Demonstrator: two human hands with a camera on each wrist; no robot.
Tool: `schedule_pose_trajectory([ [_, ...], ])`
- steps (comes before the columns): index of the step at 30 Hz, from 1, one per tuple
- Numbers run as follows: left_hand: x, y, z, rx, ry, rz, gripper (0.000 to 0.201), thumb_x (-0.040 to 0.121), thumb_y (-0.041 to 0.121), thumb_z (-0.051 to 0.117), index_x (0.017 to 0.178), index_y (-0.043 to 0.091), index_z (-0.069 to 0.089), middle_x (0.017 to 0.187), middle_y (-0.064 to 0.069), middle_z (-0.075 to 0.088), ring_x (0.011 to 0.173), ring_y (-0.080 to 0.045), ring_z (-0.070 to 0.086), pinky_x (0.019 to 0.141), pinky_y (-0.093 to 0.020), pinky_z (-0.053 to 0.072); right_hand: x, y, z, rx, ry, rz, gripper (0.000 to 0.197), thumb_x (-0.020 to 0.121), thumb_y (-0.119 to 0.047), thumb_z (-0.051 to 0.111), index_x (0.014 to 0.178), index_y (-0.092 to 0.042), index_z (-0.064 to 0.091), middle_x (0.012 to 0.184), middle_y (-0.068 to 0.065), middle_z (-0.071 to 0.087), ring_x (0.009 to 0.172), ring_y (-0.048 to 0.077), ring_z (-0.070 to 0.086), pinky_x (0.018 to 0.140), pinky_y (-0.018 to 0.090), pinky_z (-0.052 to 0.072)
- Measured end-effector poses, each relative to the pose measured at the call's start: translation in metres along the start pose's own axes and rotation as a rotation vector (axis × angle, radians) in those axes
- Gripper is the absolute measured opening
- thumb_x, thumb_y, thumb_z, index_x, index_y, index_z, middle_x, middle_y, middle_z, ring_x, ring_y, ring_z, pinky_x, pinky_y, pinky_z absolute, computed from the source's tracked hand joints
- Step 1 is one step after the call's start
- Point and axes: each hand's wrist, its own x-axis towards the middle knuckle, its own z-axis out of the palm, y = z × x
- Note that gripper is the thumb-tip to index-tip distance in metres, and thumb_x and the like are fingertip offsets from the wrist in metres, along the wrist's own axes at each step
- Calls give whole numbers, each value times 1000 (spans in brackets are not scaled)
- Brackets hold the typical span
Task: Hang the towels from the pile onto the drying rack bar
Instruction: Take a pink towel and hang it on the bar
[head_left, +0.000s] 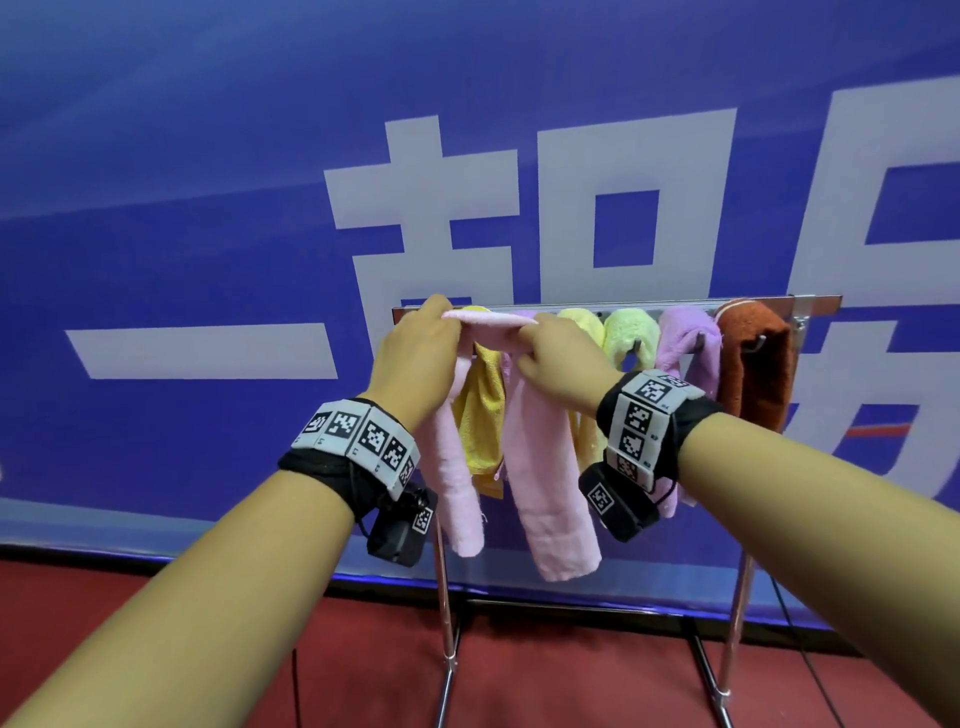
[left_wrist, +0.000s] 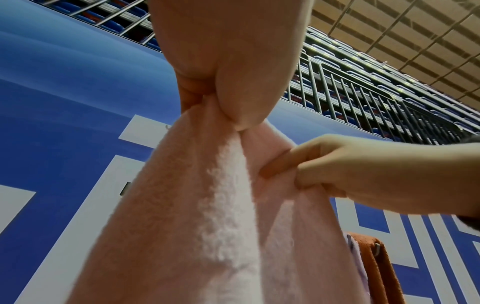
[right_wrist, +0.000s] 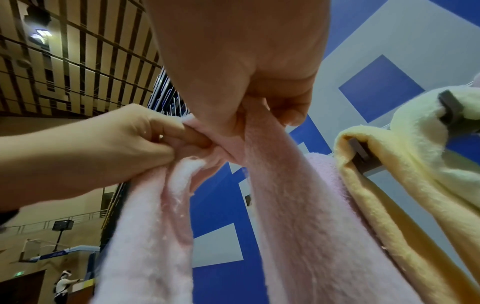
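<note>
Both forearms are reaching far toward the rack bar (head_left: 649, 303), left hand (head_left: 415, 348) and right hand (head_left: 563, 358) pinching the pink towel (head_left: 545, 493) spread between them at its left end. Several towels (head_left: 631, 332) are already hanging rightward; any remaining pile is out of view.

blue banner (head_left: 208, 208) | large white characters, cropped, unreadable | wristbands (head_left: 363, 441): square code markers

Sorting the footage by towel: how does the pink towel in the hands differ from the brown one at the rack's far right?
The pink towel is pale and pinched along its top edge by the left hand and right hand; the brown towel is dark rust and untouched. Pink hangs near the rack's left end, brown at its right end. Both are terry cloths.
</note>
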Motion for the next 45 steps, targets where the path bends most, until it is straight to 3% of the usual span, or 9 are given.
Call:
schedule_pose_trajectory([
  [6,14,-10,16,-100,80,-137,22,100,20,50,111,5,61,107,-8,55,85,-30,59,65,-33,37,28,-6,5,-8,100,40,28,83,-30,58,106,-17,68,92,3,55,90,26,58,72,37,50],
  [12,34,-27,39,-9,91,-142,10,97,10,52,98,7,61,103,-6,51,70,-22,40,57,-34,33,59,0,24,-1,80,58,34,80,-10,52,110,-15,69,101,8,61,98,31,59,77,39,51],
  [16,50,-45,60,20,62,-117,13,94,11,55,106,9,59,118,-5,50,79,-25,49,55,-37,39,82,2,36,-19,65,43,31,82,-8,49,107,-13,66,101,10,58,95,33,57,72,36,46],
  [21,69,-63,92,54,36,-92,29,91,6,57,119,10,57,132,-4,47,89,-28,54,54,-34,34,108,13,50,-85,-8,43,31,82,-6,51,111,-12,62,100,11,53,94,36,57,73,40,49],
  [25,78,-73,118,50,35,-122,40,91,7,60,131,12,52,131,-4,49,98,-28,55,58,-33,35,118,21,64,-311,1,19,16,85,-18,54,100,-16,59,89,3,42,73,32,52,59,37,37],
  [29,81,-73,131,70,19,-120,42,90,14,66,130,13,55,132,-3,48,96,-26,56,58,-31,34,123,26,69,-427,-13,26,19,82,-27,60,100,-20,59,89,2,42,75,32,56,59,37,36],
  [32,81,-72,134,4,8,-96,31,95,15,57,125,12,56,134,-3,49,91,-26,57,60,-31,33,127,27,72,-395,10,41,16,89,-23,50,101,-17,59,92,4,45,77,32,57,62,37,37],
  [38,89,-71,145,-161,-87,-82,30,96,15,54,126,17,55,139,-3,47,99,-28,58,70,-35,46,127,29,79,-384,19,65,23,92,-30,49,107,-19,62,98,4,55,82,31,61,65,35,40],
  [45,93,-69,151,-168,-143,-114,39,95,17,55,134,19,51,144,-1,42,105,-30,57,80,-43,55,116,23,74,-541,-87,67,23,89,-17,53,111,-12,54,94,6,37,67,28,49,57,37,34],
])
